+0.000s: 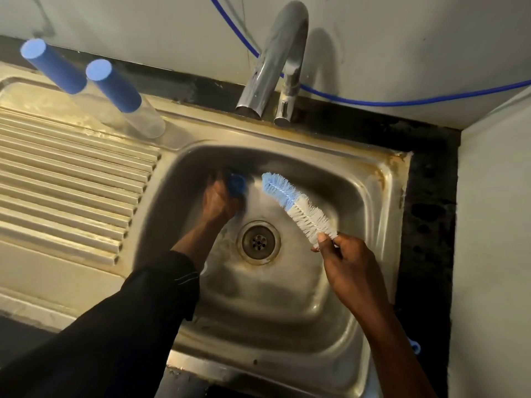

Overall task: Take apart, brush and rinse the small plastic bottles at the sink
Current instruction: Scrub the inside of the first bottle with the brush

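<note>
Head: brush [298,206] in right hand [349,271]

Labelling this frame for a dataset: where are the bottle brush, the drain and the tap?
bottle brush [298,207], head view, on the bristles.
drain [258,243], head view, on its strainer.
tap [271,64], head view, on the spout.
</note>
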